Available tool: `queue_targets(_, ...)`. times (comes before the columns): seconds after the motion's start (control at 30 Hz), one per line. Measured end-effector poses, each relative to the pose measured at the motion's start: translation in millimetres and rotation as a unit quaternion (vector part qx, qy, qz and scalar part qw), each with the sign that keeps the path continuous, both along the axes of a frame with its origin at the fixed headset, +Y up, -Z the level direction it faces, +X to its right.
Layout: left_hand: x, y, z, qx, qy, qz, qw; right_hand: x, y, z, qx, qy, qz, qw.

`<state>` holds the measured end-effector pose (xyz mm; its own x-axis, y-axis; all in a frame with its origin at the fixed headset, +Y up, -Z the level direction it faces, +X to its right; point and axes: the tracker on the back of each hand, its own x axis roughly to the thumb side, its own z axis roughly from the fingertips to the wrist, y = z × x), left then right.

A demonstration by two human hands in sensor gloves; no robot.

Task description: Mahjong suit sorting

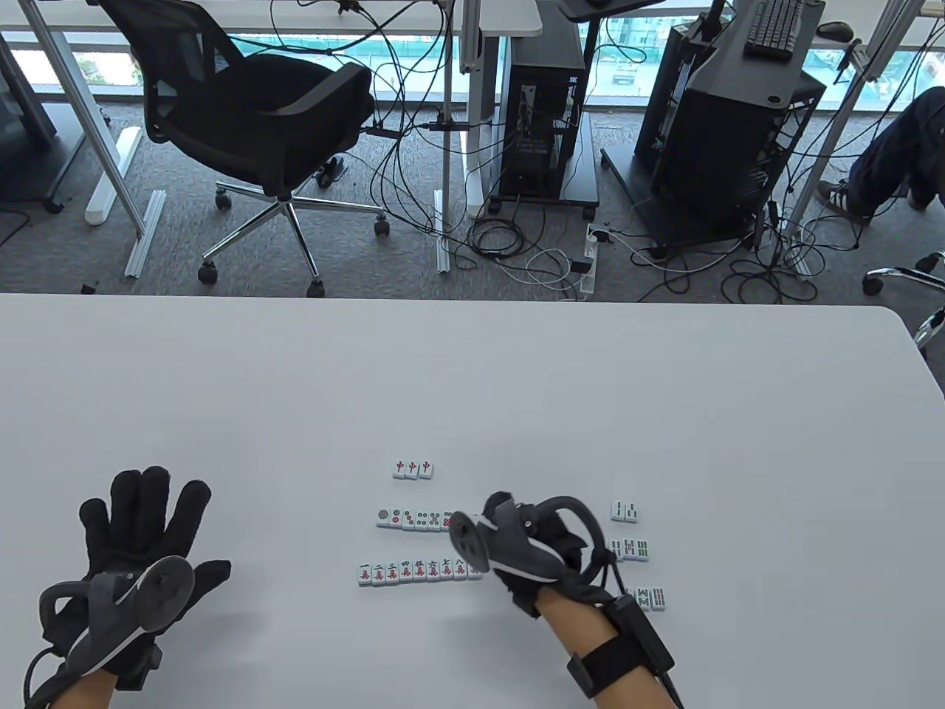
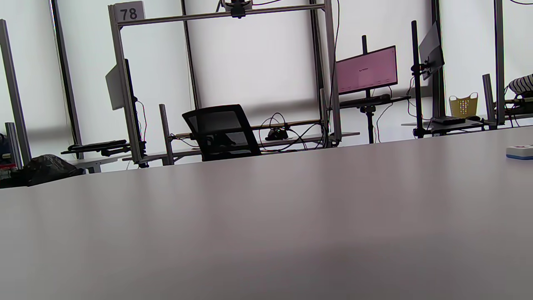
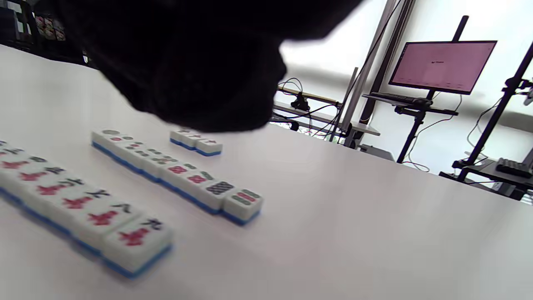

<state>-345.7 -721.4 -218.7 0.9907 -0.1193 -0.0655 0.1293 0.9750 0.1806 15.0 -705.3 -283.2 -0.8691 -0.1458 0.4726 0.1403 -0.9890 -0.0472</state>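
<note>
Left hand [image 1: 140, 546] lies flat on the table [image 1: 472, 384], fingers spread, holding nothing, well left of the character row [image 1: 413, 572]. Right hand [image 1: 535, 550] hovers over that row's right end; fingers hidden under the tracker, so grip state cannot be told.

Tiles sit face up. Dot row [image 3: 175, 171] runs just behind the character row, three red-dragon tiles [image 1: 413, 469] behind that, and bamboo tiles [image 1: 631, 548] lie in small loose groups to its right, not yet lined up.

Judgement: tiles are small, rigid blocks, white glossy faces on blue backs; light, hard, likely slippery. Pinch across the short sides, or slide them on the smooth tabletop.
</note>
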Motion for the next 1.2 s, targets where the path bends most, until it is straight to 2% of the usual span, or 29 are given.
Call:
queue_targets(0.1, 2, 0, 1, -0.001, -0.002, -0.008, 1.0, -41, -8, 27, -0.075, 0.044, -0.038, 0.995)
queue_targets(0.2, 3, 2, 3, 0.003, -0.004, -0.003, 1.0, -77, -27, 46, -0.126, 0.08, -0.026, 0.988)
queue_targets(0.4, 4, 6, 6, 0.012, -0.01, 0.007, 1.0, -110, -57, 56, -0.137, 0.096, 0.035, 0.985)
queue_targets(0.53, 4, 8, 6, 0.017, -0.014, 0.014, 1.0, -111, -61, 59, -0.106, 0.097, 0.048, 0.988)
queue_targets(0.63, 3, 8, 6, 0.017, -0.013, 0.015, 1.0, -107, -58, 59, -0.113, 0.096, 0.05, 0.988)
queue_targets(0.77, 4, 9, 7, 0.015, -0.01, 0.01, 1.0, -89, -28, 55, -0.12, 0.081, 0.025, 0.989)
queue_targets(0.9, 3, 9, 7, 0.013, -0.006, 0.014, 1.0, -52, 13, 32, -0.139, 0.041, -0.025, 0.989)
queue_targets(1.03, 1, 8, 6, 0.009, 0.0, 0.012, 1.0, 13, 52, -6, -0.062, -0.063, -0.027, 0.996)
queue_targets(1.13, 1, 9, 6, 0.008, 0.003, 0.009, 1.0, 63, 59, -29, -0.031, -0.109, 0.001, 0.994)
queue_targets(1.2, 1, 9, 6, 0.008, 0.004, 0.01, 1.0, 93, 52, -41, -0.027, -0.128, 0.037, 0.991)
